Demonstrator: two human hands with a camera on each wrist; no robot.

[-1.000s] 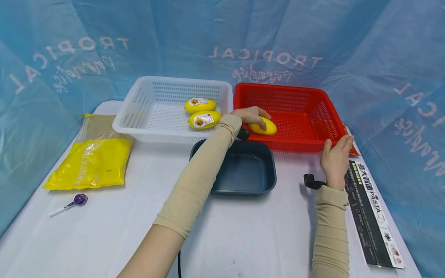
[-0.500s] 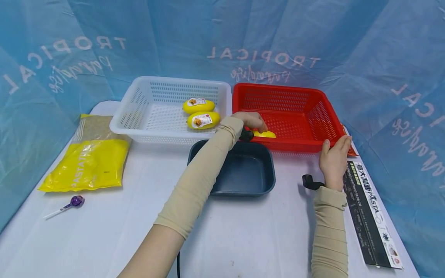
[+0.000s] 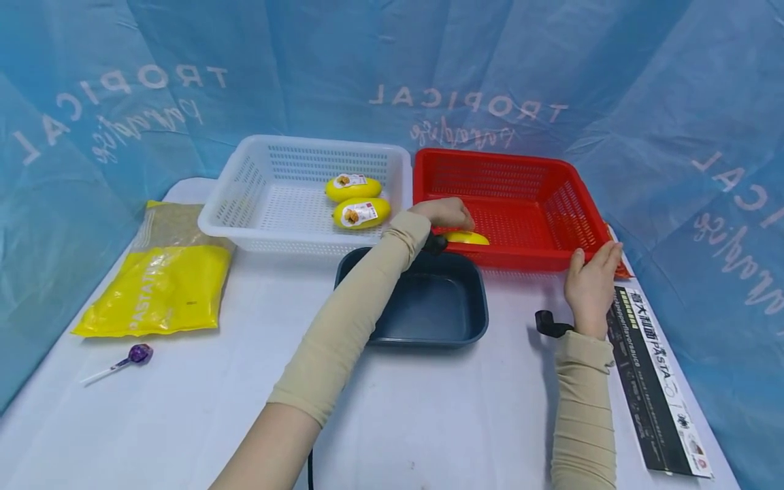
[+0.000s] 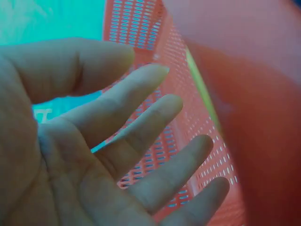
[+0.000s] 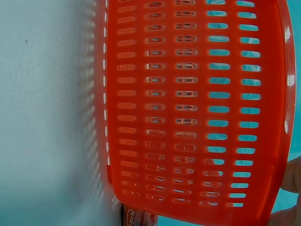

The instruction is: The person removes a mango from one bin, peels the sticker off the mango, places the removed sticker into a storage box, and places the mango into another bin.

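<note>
My left hand (image 3: 450, 212) hovers in the left part of the red basket (image 3: 527, 257), above a yellow mango-shaped item (image 3: 467, 237) lying low behind the front wall. In the left wrist view, the fingers (image 4: 150, 113) are spread and loosely bent, with nothing between them. A thin yellow strip of the item shows beyond the fingertips. At the basket's front right corner, my right hand (image 3: 591, 286) rests with fairly straight fingers against the rim. The right wrist view shows the basket's slotted wall (image 5: 197, 103) and, at its edge, parts of two fingers.
Two labelled yellow mango-shaped items (image 3: 361, 214) lie in the white basket (image 3: 233, 228). A dark blue tray (image 3: 429, 340) stands in front. Left are a yellow pasta bag (image 3: 165, 286) and a lollipop (image 3: 139, 353); right, a black-and-white pasta box (image 3: 655, 381) and an orange packet (image 3: 623, 267).
The yellow item under my left hand has gone down into the red basket and been let go. The left hand is now lifted off it. My right hand stays at the corner.
</note>
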